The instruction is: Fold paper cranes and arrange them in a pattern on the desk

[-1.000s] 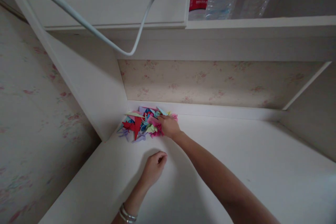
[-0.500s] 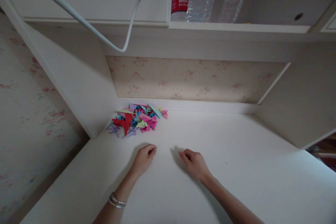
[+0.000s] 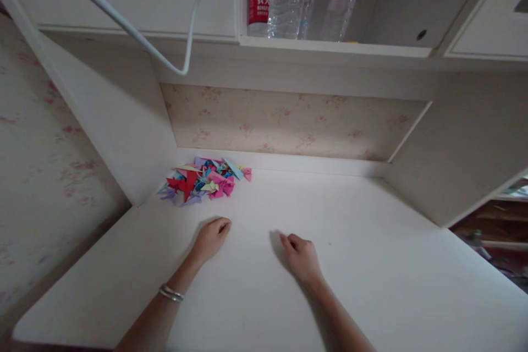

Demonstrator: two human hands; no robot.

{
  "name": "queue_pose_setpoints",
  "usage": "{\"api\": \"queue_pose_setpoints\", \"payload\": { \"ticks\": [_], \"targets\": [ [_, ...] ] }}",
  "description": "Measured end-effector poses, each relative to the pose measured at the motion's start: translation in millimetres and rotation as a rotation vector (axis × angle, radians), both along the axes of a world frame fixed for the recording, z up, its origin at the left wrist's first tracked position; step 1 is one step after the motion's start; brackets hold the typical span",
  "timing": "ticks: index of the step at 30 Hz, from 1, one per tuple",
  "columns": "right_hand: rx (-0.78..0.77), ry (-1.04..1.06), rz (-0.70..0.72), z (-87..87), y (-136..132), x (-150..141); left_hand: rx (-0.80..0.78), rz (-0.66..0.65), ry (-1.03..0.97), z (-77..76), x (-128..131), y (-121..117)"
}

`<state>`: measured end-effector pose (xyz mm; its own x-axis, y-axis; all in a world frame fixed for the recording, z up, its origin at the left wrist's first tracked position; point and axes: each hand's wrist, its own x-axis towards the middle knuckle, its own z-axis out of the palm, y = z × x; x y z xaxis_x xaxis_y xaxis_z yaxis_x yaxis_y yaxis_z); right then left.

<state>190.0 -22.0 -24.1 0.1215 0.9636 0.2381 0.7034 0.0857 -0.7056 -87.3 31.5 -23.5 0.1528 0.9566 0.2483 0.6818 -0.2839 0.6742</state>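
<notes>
My left hand rests on the white desk with its fingers curled into a loose fist, and nothing shows in it. Two silvery bangles circle that wrist. To the right, apart from it, my right hand is also curled closed, thumb side up, with no object visible in it. Just beyond my left hand lies a heap of folded paper cranes in red, pink, blue, purple and pale green. Neither hand touches the heap. The cranes overlap, so many are partly hidden.
Above the desk runs a shelf holding several plastic bottles. A white cable or lamp arm bends down at upper left. Side panels stand at both ends, with flowered wallpaper behind. Shelves with clutter show at far right.
The view has swung slightly to the right, so the shelf, bottles and cranes sit further left. My hands are a little further apart, both still closed. The crane heap looks the same.
</notes>
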Motion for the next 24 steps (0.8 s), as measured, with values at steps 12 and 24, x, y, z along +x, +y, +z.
{"api": "queue_pose_setpoints", "payload": {
  "ticks": [12, 24],
  "targets": [
    [0.046, 0.498, -0.190, 2.6, 1, 13, -0.002, 0.026, -0.022, -1.5, 0, 1],
    [0.041, 0.436, -0.136, 8.4, 1, 11, -0.022, 0.037, -0.105, -1.1, -2, 3]
  ]
}}
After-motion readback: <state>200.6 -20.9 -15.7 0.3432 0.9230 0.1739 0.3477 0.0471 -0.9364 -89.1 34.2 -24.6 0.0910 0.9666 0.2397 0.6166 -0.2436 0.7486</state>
